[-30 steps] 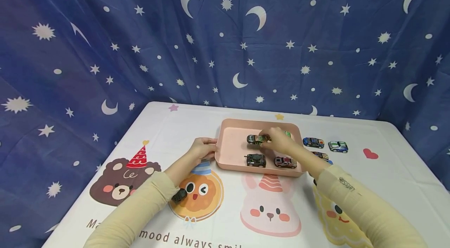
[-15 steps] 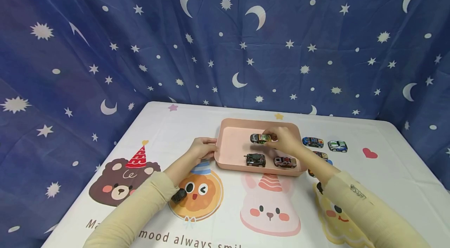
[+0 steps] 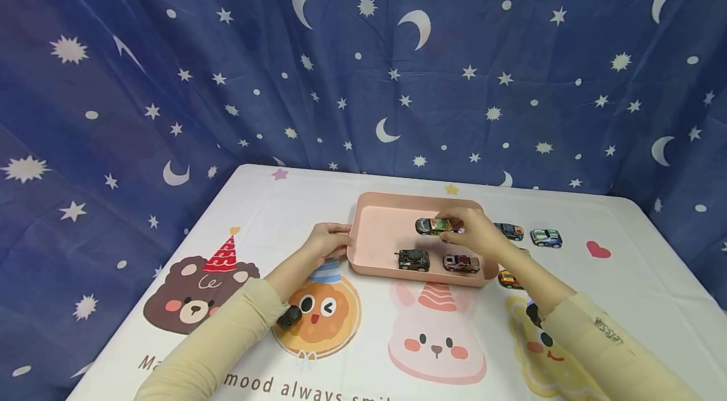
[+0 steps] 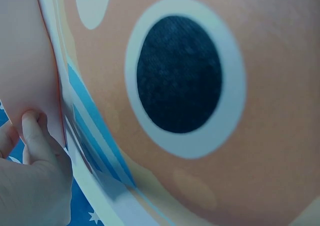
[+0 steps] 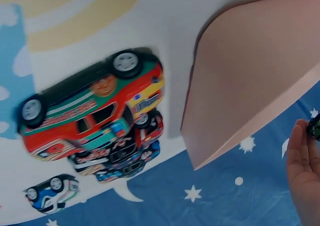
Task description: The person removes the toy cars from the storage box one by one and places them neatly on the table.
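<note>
A pink tray lies on the table. My left hand grips its left wall; in the left wrist view the thumb and fingers pinch the rim. Over the tray's right half, my right hand pinches a dark green-and-yellow toy car by its right end. A dark toy tank and a silver-and-red toy car stand along the tray's near wall. Something small and purple by the right fingers is mostly hidden. In the right wrist view only a sliver of the held car shows.
Right of the tray stand a blue toy car, a white-and-green one and a red-and-yellow one. Another there is mostly covered by my right wrist. A starry blue curtain hangs behind the table.
My right hand has shifted rightward within the tray, carrying the dark toy car with it. The left hand keeps its hold on the tray, which has not moved.
</note>
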Available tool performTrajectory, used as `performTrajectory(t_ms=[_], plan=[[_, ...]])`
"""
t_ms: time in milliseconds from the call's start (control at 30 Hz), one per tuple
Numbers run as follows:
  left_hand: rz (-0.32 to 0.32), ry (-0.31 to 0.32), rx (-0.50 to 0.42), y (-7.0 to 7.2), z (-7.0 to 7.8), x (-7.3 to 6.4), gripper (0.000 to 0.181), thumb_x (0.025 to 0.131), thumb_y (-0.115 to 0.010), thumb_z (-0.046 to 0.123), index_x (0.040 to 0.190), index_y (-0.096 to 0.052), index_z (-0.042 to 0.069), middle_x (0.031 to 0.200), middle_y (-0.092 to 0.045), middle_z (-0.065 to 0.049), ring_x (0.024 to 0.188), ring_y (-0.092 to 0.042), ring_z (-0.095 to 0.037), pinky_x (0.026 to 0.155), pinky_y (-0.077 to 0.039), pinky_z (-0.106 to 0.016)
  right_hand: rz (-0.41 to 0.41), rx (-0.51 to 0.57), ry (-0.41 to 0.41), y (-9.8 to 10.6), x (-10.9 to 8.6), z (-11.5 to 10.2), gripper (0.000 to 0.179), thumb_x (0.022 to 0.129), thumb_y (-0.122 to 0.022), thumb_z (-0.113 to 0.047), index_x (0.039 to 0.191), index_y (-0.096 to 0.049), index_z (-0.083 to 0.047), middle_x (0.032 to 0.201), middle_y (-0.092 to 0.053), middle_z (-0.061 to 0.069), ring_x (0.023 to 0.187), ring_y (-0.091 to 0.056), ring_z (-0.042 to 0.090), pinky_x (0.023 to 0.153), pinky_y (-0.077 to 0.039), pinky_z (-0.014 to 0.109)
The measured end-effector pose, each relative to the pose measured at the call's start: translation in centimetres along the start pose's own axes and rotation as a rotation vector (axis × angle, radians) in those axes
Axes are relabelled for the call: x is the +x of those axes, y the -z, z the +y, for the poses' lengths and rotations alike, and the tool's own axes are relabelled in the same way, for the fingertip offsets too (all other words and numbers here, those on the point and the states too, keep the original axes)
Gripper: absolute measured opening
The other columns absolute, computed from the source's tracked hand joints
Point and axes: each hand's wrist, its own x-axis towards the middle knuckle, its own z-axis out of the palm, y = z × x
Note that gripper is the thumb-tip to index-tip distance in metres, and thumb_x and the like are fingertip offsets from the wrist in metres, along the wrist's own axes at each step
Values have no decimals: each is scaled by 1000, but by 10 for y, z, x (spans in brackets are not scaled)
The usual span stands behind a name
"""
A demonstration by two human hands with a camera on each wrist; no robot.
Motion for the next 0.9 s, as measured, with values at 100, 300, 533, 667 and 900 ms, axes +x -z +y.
performTrajectory(t_ms=[100,300,533,667,900], plan=[[3,-3,-3,1,0,0,38,81,-64,-3,119,-61,-4,89,-69,-9,54,-57,-2,50,-51,-12,-1,-4,-25,6,-6,-1,32,78,-71,3,109,-63,7,106,-65,21,84,-62,26,79,-57,41],[-5,4,-2,0,1,0,39,81,-64,-3,120,-61,-3,85,-68,-5,53,-56,-1,49,-50,-12,-1,-30,-76,15,-21,1,33,80,-69,1,112,-62,7,108,-64,22,91,-64,33,79,-57,41],[6,6,1,0,1,0,38,82,-63,-3,120,-61,-3,82,-66,-3,52,-55,-1,49,-50,-11,15,-32,-108,25,-35,6,33,81,-69,-1,113,-63,4,104,-66,19,90,-64,31,79,-57,42],[3,3,5,0,0,0,39,82,-64,-2,121,-60,-3,85,-67,-5,53,-56,-1,49,-50,-11,32,-63,-99,31,-46,11,34,80,-69,1,114,-62,6,106,-66,21,91,-64,33,81,-56,45],[-10,1,3,-1,3,-5,39,82,-63,-3,121,-60,-4,87,-69,-8,53,-55,-1,49,-50,-11,44,-97,-123,42,-63,21,36,80,-68,3,115,-61,7,110,-64,25,91,-64,35,81,-56,46]])
